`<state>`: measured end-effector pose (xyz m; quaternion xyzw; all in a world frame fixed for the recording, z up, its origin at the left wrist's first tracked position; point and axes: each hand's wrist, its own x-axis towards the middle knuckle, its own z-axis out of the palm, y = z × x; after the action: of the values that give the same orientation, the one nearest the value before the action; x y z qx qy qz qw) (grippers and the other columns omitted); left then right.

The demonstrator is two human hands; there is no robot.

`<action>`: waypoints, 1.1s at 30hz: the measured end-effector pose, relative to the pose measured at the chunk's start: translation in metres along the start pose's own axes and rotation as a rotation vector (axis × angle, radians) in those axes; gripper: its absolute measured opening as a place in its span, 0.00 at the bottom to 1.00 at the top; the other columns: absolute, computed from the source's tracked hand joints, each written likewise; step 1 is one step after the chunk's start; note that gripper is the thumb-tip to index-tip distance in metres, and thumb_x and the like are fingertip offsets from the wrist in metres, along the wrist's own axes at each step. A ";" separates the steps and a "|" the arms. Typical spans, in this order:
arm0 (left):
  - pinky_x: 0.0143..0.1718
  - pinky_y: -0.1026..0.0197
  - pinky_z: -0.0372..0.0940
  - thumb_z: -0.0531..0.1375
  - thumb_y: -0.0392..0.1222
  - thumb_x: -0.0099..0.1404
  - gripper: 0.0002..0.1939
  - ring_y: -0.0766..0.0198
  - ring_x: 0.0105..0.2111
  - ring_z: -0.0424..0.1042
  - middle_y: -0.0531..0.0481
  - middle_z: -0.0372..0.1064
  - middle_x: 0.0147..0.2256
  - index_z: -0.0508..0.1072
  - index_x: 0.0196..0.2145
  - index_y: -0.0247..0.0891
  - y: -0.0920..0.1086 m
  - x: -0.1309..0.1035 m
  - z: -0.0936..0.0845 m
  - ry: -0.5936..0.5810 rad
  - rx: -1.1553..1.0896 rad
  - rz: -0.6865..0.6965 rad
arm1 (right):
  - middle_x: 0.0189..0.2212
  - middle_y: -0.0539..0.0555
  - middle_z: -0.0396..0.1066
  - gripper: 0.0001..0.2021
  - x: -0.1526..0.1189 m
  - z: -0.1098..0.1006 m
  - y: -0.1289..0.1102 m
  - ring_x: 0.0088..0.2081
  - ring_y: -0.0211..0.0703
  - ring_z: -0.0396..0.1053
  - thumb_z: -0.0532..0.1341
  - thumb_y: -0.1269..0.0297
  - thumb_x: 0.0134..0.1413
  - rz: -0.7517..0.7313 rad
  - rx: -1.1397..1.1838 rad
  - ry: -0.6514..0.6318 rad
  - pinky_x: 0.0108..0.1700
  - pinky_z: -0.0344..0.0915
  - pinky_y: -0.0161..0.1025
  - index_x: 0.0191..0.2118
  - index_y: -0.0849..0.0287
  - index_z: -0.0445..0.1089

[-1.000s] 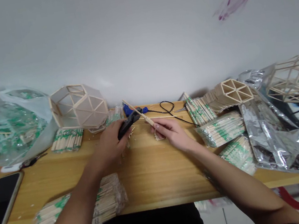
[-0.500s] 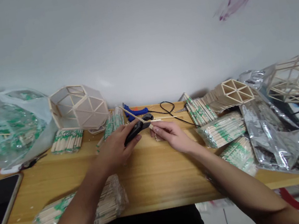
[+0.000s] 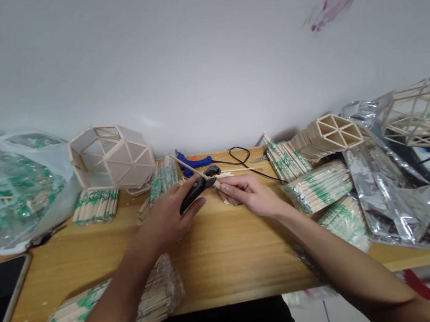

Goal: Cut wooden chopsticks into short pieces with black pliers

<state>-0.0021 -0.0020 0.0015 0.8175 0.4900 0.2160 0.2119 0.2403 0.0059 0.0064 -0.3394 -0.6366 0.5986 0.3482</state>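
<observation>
My left hand [image 3: 169, 211] is wrapped round a black-handled cutter [image 3: 197, 189], its head pointing up and to the right over the table's middle. A thin wooden stick [image 3: 189, 167] lies across the cutter's head, slanting up to the left. The stick's lower end is pinched between the thumb and fingers of my right hand [image 3: 246, 192]. Small stick pieces lie on the table behind and beneath my right hand. Behind the cutter rests a blue glue gun [image 3: 193, 163] with a black cable.
Wooden lattice frames stand left [image 3: 111, 157] and right [image 3: 338, 132]. Wrapped stick bundles [image 3: 319, 187] lie on both sides. A phone [image 3: 3, 297], a plastic bag [image 3: 12, 186] and silver packaging [image 3: 403, 203] rest on the wooden table [image 3: 237, 254].
The view has shifted slightly. Between my hands, the cutter's jaws have moved a little on the stick, and both hands keep their hold.
</observation>
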 end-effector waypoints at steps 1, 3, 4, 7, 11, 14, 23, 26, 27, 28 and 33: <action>0.56 0.53 0.68 0.54 0.56 0.75 0.29 0.53 0.56 0.74 0.44 0.72 0.60 0.63 0.68 0.45 0.001 0.000 0.000 0.002 -0.011 0.003 | 0.25 0.47 0.60 0.21 0.000 0.000 -0.001 0.25 0.35 0.52 0.59 0.46 0.67 0.000 -0.001 0.005 0.28 0.49 0.37 0.30 0.59 0.67; 0.55 0.53 0.68 0.54 0.55 0.75 0.28 0.53 0.54 0.75 0.44 0.74 0.59 0.64 0.67 0.44 0.003 0.001 0.000 0.003 -0.025 -0.003 | 0.25 0.48 0.61 0.22 0.000 0.002 -0.002 0.25 0.36 0.53 0.59 0.45 0.67 0.001 -0.015 0.023 0.28 0.50 0.37 0.29 0.58 0.67; 0.54 0.52 0.68 0.54 0.54 0.75 0.27 0.53 0.53 0.76 0.44 0.75 0.57 0.65 0.67 0.44 0.004 0.001 0.000 0.003 -0.026 -0.013 | 0.25 0.48 0.61 0.23 -0.001 0.002 -0.002 0.25 0.36 0.54 0.59 0.44 0.67 0.002 -0.023 0.032 0.28 0.50 0.37 0.29 0.58 0.67; 0.50 0.52 0.70 0.54 0.54 0.75 0.26 0.52 0.48 0.78 0.44 0.78 0.53 0.66 0.65 0.44 0.005 0.000 0.001 0.014 -0.009 -0.039 | 0.24 0.48 0.60 0.23 -0.001 0.004 -0.001 0.25 0.36 0.53 0.59 0.43 0.67 0.006 -0.039 0.041 0.28 0.50 0.37 0.30 0.58 0.67; 0.51 0.52 0.69 0.54 0.54 0.74 0.26 0.52 0.50 0.77 0.44 0.76 0.55 0.66 0.65 0.44 0.004 0.000 0.002 0.019 -0.010 -0.029 | 0.24 0.48 0.61 0.23 0.000 0.003 0.001 0.25 0.35 0.53 0.59 0.43 0.67 -0.001 -0.052 0.038 0.28 0.49 0.37 0.30 0.59 0.68; 0.52 0.52 0.69 0.54 0.54 0.74 0.26 0.52 0.51 0.77 0.43 0.76 0.55 0.66 0.66 0.43 0.004 0.001 0.002 0.009 -0.018 -0.041 | 0.24 0.48 0.60 0.23 0.000 0.002 0.002 0.25 0.35 0.53 0.59 0.43 0.67 0.000 -0.050 0.030 0.28 0.50 0.37 0.30 0.59 0.68; 0.42 0.57 0.69 0.55 0.50 0.74 0.19 0.55 0.40 0.79 0.47 0.80 0.43 0.73 0.58 0.44 0.006 0.001 0.001 0.003 -0.014 -0.110 | 0.24 0.48 0.60 0.24 0.000 0.003 0.003 0.25 0.36 0.53 0.58 0.41 0.66 0.030 -0.055 0.033 0.28 0.49 0.37 0.30 0.59 0.67; 0.40 0.57 0.69 0.54 0.51 0.74 0.19 0.54 0.39 0.79 0.46 0.80 0.43 0.74 0.57 0.44 0.005 0.001 0.000 -0.004 0.017 -0.129 | 0.24 0.47 0.59 0.24 0.000 0.004 0.005 0.25 0.35 0.52 0.58 0.41 0.67 0.040 -0.042 0.037 0.28 0.48 0.37 0.31 0.59 0.67; 0.40 0.57 0.68 0.54 0.51 0.75 0.19 0.54 0.39 0.79 0.46 0.80 0.43 0.73 0.57 0.44 0.005 0.001 0.000 -0.006 0.033 -0.128 | 0.24 0.47 0.59 0.24 0.000 0.004 0.006 0.25 0.35 0.52 0.58 0.41 0.67 0.041 -0.043 0.038 0.28 0.48 0.37 0.31 0.59 0.67; 0.41 0.56 0.68 0.53 0.51 0.75 0.20 0.53 0.40 0.79 0.45 0.80 0.44 0.73 0.58 0.44 0.004 0.001 0.000 -0.009 0.050 -0.124 | 0.24 0.47 0.59 0.24 0.001 0.004 0.007 0.25 0.36 0.52 0.57 0.42 0.67 0.041 -0.049 0.038 0.28 0.48 0.37 0.31 0.59 0.67; 0.45 0.53 0.68 0.52 0.52 0.75 0.24 0.51 0.46 0.78 0.43 0.78 0.51 0.67 0.64 0.45 0.000 0.003 0.004 -0.009 0.044 -0.097 | 0.25 0.48 0.60 0.23 0.001 0.005 0.009 0.25 0.36 0.52 0.56 0.43 0.69 0.018 -0.133 0.054 0.28 0.49 0.37 0.34 0.59 0.69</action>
<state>0.0010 0.0002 -0.0013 0.7981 0.5329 0.1909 0.2065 0.2363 0.0046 -0.0024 -0.3836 -0.6621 0.5489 0.3365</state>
